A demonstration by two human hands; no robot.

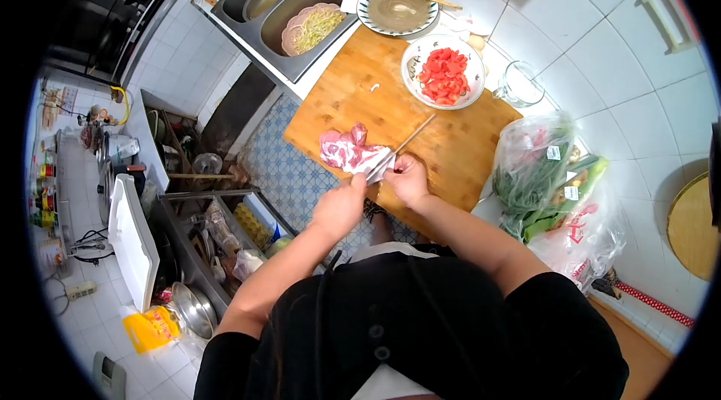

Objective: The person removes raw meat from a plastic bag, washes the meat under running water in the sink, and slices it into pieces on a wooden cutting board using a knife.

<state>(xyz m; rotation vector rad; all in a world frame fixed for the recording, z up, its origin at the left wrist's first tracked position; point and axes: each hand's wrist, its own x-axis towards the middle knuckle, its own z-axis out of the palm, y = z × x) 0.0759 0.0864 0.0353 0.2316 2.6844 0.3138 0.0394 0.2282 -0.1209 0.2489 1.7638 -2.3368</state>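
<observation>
A piece of raw red meat with white fat (342, 150) lies on the wooden cutting board (458, 146). My left hand (339, 206) is closed around the handle of a knife (413, 134), its narrow blade slanting up and to the right over the meat's right end. Close beside the blade, my right hand (409, 182) has its fingers curled and pinched on the pale end of the meat. The fingertips partly hide that end. A small white scrap (374, 87) sits on the board above the meat.
A bowl of chopped red pieces (444, 73) stands on the board's far side, near a plate with chopsticks (398, 9) and a glass mug (520, 84). Bagged vegetables (535, 163) lie right. The sink (289, 62) holds a pink basket of sprouts (315, 30).
</observation>
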